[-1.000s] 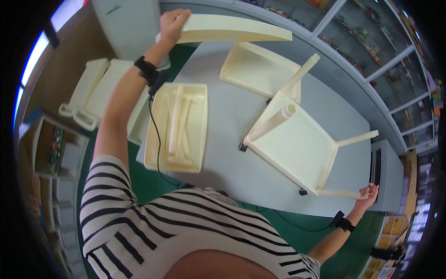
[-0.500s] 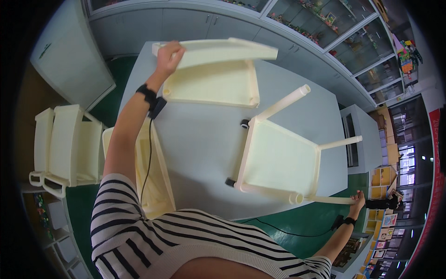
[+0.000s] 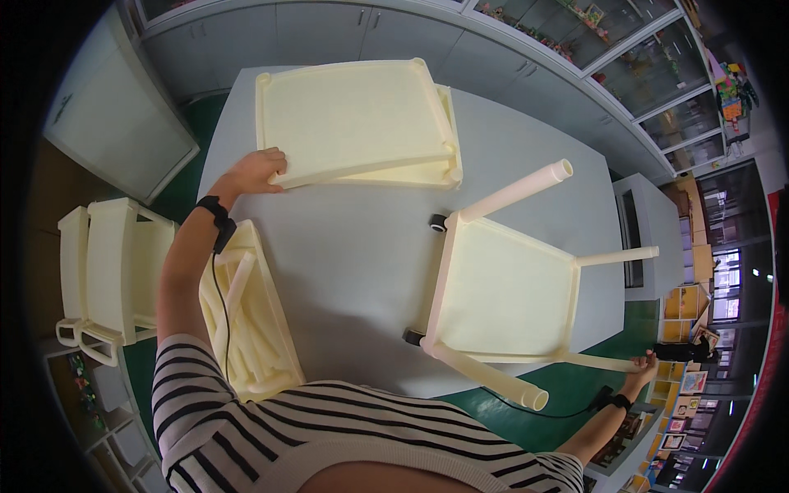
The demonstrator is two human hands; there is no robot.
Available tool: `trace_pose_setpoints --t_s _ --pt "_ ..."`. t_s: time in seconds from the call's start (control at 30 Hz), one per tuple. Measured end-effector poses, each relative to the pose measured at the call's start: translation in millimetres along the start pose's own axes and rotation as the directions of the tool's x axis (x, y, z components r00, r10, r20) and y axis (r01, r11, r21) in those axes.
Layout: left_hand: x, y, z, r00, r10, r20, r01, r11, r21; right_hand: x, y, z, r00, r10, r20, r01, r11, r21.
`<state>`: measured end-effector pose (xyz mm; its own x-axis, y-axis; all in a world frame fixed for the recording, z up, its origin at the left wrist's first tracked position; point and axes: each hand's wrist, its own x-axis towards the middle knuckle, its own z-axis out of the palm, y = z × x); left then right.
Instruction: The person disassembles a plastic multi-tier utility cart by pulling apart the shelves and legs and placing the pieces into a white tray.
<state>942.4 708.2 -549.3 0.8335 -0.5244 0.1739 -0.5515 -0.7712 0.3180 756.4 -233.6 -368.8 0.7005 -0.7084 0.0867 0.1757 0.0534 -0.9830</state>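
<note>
My left hand (image 3: 258, 171) is closed on the near left corner of a cream plastic tray (image 3: 345, 111). That tray lies slightly askew on top of another cream tray (image 3: 454, 131), which shows along the right side and near edge. To the right is a trolley shelf (image 3: 509, 292) with black casters (image 3: 438, 222) on its left side and a post rising at each corner. My right hand (image 3: 643, 367), arm stretched out, has its fingers round the end of the near right post (image 3: 596, 361). The near left post (image 3: 497, 382) points toward me.
A cream tray (image 3: 279, 308) of loose tubes sits at the grey table's (image 3: 345, 271) near left. An assembled cream trolley (image 3: 111, 263) stands left of the table. A grey box-like unit (image 3: 653, 238) adjoins the right side; grey cabinets (image 3: 320, 41) line the back.
My left hand has brought the raised, tilted tray down onto the other tray and now holds its near left corner. My right hand stays on the post; the view has shifted slightly.
</note>
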Motion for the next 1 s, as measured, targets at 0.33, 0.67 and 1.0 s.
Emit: trace_pose_setpoints --t_s 0.33,0.67,1.0 --pt "108 71 76 0.993 -0.120 -0.006 0.120 0.983 0.141 3 3 -8 0.999 -0.007 0.040 0.006 1.000 0.013" --pt "151 99 113 0.944 -0.313 -0.102 0.323 0.941 0.098 -1 5 -7 1.000 -0.012 0.000 0.012 0.999 0.043" --pt "162 115 65 0.967 -0.155 -0.201 0.182 0.976 0.119 4 8 -14 0.998 -0.016 0.053 0.011 0.995 0.103"
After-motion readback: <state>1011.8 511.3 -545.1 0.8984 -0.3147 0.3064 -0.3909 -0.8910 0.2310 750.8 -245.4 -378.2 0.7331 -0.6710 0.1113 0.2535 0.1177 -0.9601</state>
